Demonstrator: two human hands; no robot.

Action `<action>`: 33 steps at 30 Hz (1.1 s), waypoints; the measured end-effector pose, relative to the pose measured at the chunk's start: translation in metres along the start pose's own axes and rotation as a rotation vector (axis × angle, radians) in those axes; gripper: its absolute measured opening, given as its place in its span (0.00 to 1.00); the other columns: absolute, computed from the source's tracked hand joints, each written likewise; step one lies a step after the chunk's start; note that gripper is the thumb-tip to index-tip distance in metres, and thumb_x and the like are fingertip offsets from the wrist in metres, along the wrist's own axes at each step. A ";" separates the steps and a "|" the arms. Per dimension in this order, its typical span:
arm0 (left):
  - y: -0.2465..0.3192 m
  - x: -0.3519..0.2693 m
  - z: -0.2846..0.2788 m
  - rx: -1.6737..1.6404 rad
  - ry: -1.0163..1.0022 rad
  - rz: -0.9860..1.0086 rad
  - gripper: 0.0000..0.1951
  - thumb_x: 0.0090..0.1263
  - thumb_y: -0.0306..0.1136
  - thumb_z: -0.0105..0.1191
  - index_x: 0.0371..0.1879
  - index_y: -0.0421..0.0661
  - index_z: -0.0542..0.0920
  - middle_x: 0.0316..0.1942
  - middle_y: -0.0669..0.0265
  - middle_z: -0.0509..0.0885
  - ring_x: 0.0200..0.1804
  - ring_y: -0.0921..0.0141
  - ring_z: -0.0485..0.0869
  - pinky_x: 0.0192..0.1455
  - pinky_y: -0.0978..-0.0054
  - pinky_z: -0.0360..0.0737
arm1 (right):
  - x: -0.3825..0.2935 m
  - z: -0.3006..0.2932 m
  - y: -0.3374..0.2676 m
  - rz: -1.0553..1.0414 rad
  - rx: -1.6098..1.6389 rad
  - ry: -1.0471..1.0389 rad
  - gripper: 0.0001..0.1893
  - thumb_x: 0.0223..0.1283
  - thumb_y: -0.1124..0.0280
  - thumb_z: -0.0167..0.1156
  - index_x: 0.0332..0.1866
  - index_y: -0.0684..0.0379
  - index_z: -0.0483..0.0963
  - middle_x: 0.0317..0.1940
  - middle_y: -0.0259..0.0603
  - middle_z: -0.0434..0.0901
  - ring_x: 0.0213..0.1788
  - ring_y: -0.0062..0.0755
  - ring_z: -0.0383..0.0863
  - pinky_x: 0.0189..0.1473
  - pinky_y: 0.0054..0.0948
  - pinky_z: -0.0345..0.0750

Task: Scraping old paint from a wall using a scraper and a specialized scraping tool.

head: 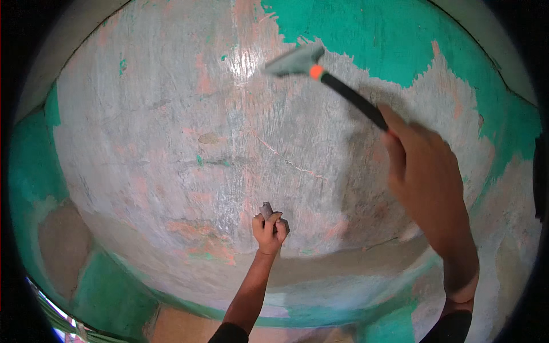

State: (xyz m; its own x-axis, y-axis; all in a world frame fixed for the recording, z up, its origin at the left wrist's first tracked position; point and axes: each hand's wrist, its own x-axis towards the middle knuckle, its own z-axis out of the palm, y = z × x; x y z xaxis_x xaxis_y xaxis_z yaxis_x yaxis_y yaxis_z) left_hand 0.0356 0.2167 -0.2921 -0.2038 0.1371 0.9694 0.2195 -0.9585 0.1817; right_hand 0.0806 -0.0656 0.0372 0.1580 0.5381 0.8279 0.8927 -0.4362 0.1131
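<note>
My right hand [424, 176] grips the black handle of a long-handled scraper [354, 96], whose wide grey head is raised at upper centre, below the edge of the green paint [369, 38]; the head looks slightly blurred. Lower down, my left hand [269, 233] is closed around a small dark grey piece [266, 210] against the wall; its exact kind is unclear. Behind both hands the wall [171, 120] shows grey, scraped plaster with pinkish patches and small green flecks. Whether the scraper head touches the wall cannot be told.
A thin crack [291, 164] runs diagonally across the middle of the wall. Green-painted side walls [32, 158] flank it, with a bare brownish patch [64, 248] at left. Green-striped fabric [64, 321] shows at lower left. A dark object [539, 180] stands at the right edge.
</note>
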 end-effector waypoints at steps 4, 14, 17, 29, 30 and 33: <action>0.005 0.001 0.008 -0.034 0.012 -0.015 0.11 0.60 0.24 0.58 0.41 0.48 0.86 0.33 0.61 0.76 0.35 0.61 0.74 0.37 0.64 0.72 | 0.029 -0.008 -0.015 -0.010 0.034 0.108 0.19 0.75 0.70 0.55 0.67 0.59 0.76 0.37 0.55 0.84 0.41 0.59 0.85 0.44 0.52 0.79; 0.008 0.000 0.012 -0.013 0.005 0.011 0.14 0.60 0.24 0.61 0.44 0.51 0.87 0.32 0.63 0.74 0.34 0.62 0.74 0.35 0.64 0.71 | 0.027 -0.005 -0.012 -0.032 0.028 0.171 0.20 0.75 0.68 0.54 0.68 0.59 0.76 0.33 0.56 0.81 0.37 0.59 0.84 0.44 0.55 0.78; 0.002 0.000 -0.001 0.015 0.004 0.013 0.13 0.59 0.24 0.62 0.44 0.51 0.87 0.32 0.62 0.74 0.33 0.62 0.74 0.34 0.64 0.71 | 0.015 -0.015 -0.027 0.025 0.031 0.000 0.19 0.75 0.68 0.54 0.67 0.59 0.76 0.35 0.57 0.83 0.39 0.59 0.84 0.45 0.54 0.78; -0.006 -0.005 -0.007 0.048 -0.027 -0.010 0.13 0.60 0.24 0.61 0.43 0.50 0.87 0.34 0.61 0.75 0.36 0.60 0.75 0.38 0.62 0.73 | -0.004 -0.001 -0.010 0.040 0.075 -0.010 0.19 0.75 0.68 0.55 0.66 0.60 0.76 0.34 0.58 0.83 0.38 0.60 0.85 0.43 0.54 0.79; -0.005 -0.004 -0.004 0.039 -0.024 -0.007 0.13 0.60 0.24 0.61 0.43 0.50 0.87 0.34 0.61 0.75 0.36 0.60 0.75 0.38 0.62 0.73 | -0.001 0.004 -0.006 0.044 0.068 -0.004 0.19 0.75 0.68 0.55 0.66 0.60 0.76 0.34 0.58 0.83 0.38 0.60 0.85 0.43 0.54 0.79; -0.004 -0.005 0.003 0.003 -0.035 -0.007 0.12 0.60 0.25 0.60 0.44 0.49 0.87 0.34 0.60 0.75 0.37 0.60 0.74 0.38 0.62 0.73 | 0.022 0.014 -0.005 0.036 0.152 0.077 0.18 0.74 0.68 0.55 0.64 0.60 0.77 0.32 0.56 0.83 0.38 0.60 0.85 0.42 0.54 0.79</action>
State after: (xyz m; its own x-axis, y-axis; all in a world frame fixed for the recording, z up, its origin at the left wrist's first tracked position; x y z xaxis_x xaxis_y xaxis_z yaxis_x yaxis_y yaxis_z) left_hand 0.0387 0.2203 -0.2974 -0.1714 0.1529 0.9733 0.2210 -0.9567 0.1892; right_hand 0.0857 -0.0419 0.0474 0.1632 0.4647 0.8703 0.9416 -0.3367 0.0032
